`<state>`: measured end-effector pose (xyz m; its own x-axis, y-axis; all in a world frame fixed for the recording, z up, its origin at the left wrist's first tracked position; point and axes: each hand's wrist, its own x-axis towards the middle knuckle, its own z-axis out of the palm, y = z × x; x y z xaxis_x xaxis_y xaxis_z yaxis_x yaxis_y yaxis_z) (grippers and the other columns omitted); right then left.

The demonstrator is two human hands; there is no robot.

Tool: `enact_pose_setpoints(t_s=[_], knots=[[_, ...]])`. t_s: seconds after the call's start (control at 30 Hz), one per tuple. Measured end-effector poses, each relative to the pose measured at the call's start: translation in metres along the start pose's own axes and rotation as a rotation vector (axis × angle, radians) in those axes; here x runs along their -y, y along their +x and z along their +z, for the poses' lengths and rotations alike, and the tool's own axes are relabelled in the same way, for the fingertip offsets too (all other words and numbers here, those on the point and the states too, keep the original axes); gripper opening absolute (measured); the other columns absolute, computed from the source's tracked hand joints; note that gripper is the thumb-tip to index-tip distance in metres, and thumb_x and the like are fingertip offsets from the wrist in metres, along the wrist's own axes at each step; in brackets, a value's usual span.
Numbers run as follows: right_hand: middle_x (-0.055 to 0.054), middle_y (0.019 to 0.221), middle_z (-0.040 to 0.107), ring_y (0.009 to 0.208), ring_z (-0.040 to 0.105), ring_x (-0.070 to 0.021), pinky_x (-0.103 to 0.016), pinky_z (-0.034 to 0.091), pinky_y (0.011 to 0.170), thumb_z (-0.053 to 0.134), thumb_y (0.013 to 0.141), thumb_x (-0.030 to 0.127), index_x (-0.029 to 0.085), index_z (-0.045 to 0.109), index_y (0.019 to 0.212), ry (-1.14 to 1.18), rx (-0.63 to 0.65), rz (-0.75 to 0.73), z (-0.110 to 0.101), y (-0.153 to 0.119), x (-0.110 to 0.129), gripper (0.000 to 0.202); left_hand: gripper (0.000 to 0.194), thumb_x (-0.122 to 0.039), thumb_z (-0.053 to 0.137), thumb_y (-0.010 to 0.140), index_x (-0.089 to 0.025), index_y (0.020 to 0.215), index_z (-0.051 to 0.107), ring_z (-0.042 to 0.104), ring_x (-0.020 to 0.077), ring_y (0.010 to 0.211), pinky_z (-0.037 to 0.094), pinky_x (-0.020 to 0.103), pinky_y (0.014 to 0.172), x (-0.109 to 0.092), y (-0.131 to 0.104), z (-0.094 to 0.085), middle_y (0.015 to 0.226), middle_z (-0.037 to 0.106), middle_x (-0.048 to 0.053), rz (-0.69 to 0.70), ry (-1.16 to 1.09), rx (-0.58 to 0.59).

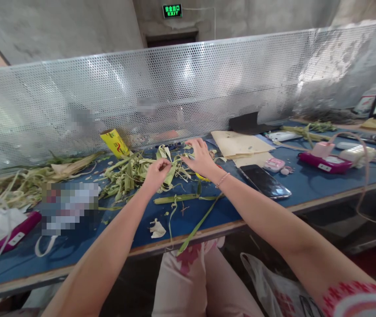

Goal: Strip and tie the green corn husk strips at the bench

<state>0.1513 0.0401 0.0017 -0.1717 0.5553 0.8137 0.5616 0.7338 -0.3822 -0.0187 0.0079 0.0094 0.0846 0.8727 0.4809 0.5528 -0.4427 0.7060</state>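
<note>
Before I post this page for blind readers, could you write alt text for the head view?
A person's curled left hand and open right hand are among green plant scraps on a blue table. A black phone lies to the right; a perforated metal screen stands behind.

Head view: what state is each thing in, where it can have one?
Left hand, fingers curled; grip unclear
Right hand, open, fingers spread
Pile of plant strips, shredded, heaped
Long green strip, end reaching past the blue table edge
Yellow carton, tilted
Nearest black phone, lying flat, screen dark
Exit sign, lit green
Right-hand purple power strip, pink block on top
</note>
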Motion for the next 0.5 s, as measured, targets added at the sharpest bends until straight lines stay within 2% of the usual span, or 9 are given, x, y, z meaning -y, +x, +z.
enact_pose_setpoints(t_s=[0.03, 0.1, 0.17, 0.23, 0.33, 0.5], knots=[[-0.011, 0.102, 0.050, 0.100, 0.043, -0.0226, -0.039, 0.032, 0.088, 0.054, 0.073, 0.024, 0.016, 0.048, 0.094, -0.025, 0.071, -0.121, -0.001, 0.000, 0.000, 0.024, 0.005, -0.021, 0.049, 0.066, -0.017, 0.063, 0.050, 0.042, 0.0102, 0.054, 0.033, 0.023, 0.055, -0.001, 0.000, -0.001, 0.056, 0.047, -0.003, 0.032, 0.053, 0.009], [-0.010, 0.095, 0.054, 0.093, 0.047, -0.0202, -0.036, 0.035, 0.085, 0.047, 0.078, 0.019, 0.016, 0.051, 0.090, -0.045, 0.299, -0.304, -0.001, 0.000, 0.002, 0.013, 0.005, -0.020, 0.048, 0.067, -0.018, 0.065, 0.051, 0.047, 0.0124, 0.062, 0.036, 0.025, 0.063, -0.002, 0.000, -0.002, 0.063, 0.053, -0.001, 0.109, 0.157, 0.039], [-0.008, 0.082, 0.055, 0.080, 0.049, -0.0176, -0.032, 0.038, 0.077, 0.040, 0.082, 0.016, 0.014, 0.052, 0.081, -0.072, 0.478, -0.375, 0.003, 0.000, 0.003, 0.012, 0.006, -0.020, 0.047, 0.068, -0.018, 0.068, 0.053, 0.051, 0.0147, 0.070, 0.037, 0.026, 0.070, -0.002, 0.000, -0.003, 0.070, 0.056, 0.001, 0.173, 0.239, 0.055], [-0.008, 0.077, 0.053, 0.074, 0.048, -0.0164, -0.031, 0.038, 0.072, 0.036, 0.084, 0.014, 0.013, 0.051, 0.076, -0.109, 0.514, -0.382, 0.007, -0.001, 0.005, 0.018, 0.007, -0.020, 0.046, 0.069, -0.019, 0.070, 0.053, 0.052, 0.0163, 0.075, 0.037, 0.028, 0.073, -0.002, 0.001, -0.003, 0.074, 0.058, 0.002, 0.198, 0.292, 0.055], [-0.007, 0.075, 0.051, 0.071, 0.046, -0.0149, -0.028, 0.037, 0.069, 0.035, 0.084, 0.011, 0.014, 0.049, 0.074, -0.099, 0.484, -0.331, 0.012, -0.004, 0.007, 0.017, 0.007, -0.019, 0.044, 0.071, -0.019, 0.070, 0.052, 0.052, 0.0165, 0.074, 0.037, 0.028, 0.072, -0.001, 0.000, -0.001, 0.074, 0.058, 0.002, 0.176, 0.306, 0.044], [-0.003, 0.068, 0.048, 0.061, 0.040, -0.0124, -0.025, 0.032, 0.060, 0.035, 0.077, 0.004, 0.015, 0.045, 0.072, -0.030, 0.489, -0.213, 0.012, -0.006, 0.010, 0.016, 0.006, -0.019, 0.044, 0.072, -0.019, 0.069, 0.049, 0.044, 0.0120, 0.057, 0.033, 0.024, 0.059, -0.004, -0.003, 0.000, 0.059, 0.048, -0.002, 0.126, 0.259, 0.040]])
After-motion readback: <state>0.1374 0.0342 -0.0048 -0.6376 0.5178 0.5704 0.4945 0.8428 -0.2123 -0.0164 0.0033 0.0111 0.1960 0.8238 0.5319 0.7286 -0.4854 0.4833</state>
